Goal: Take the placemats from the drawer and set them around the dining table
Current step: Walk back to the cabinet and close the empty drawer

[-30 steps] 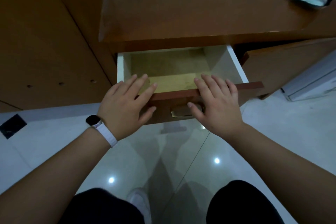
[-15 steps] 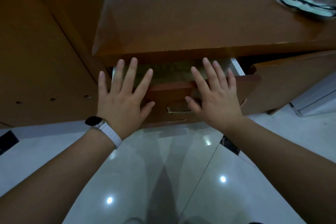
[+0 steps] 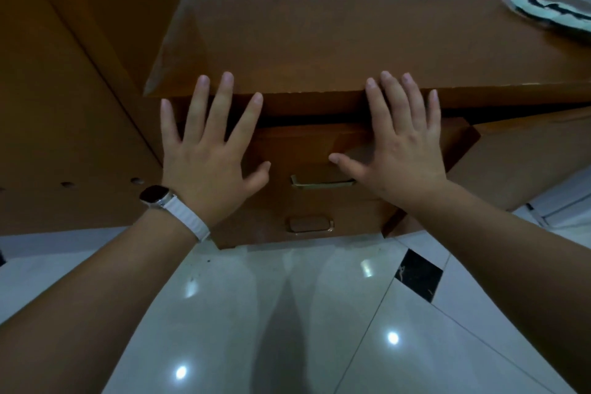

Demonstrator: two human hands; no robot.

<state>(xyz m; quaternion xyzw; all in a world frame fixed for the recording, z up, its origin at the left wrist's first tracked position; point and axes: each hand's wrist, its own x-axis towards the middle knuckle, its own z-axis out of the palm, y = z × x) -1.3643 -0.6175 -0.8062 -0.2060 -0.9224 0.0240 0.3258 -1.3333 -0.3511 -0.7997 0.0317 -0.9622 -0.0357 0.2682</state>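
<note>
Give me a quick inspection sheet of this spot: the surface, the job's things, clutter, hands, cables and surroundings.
Surface: glossy brown cabinet top, mostly bare.
Job's things: top drawer pushed in nearly flush; no placemats seen.
Clutter: a pale, dark-edged cloth item at the far right of the top; cannot tell what it is.
Hands: left hand and right hand flat against the drawer front, fingers spread, holding nothing; watch on the left wrist.
Cables: nothing seen.
Surroundings: second drawer handle below, shiny tiled floor, tall wooden panel on the left.

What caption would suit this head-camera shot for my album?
Both hands, left hand and right hand, spread flat against the top drawer of a brown wooden cabinet.
</note>
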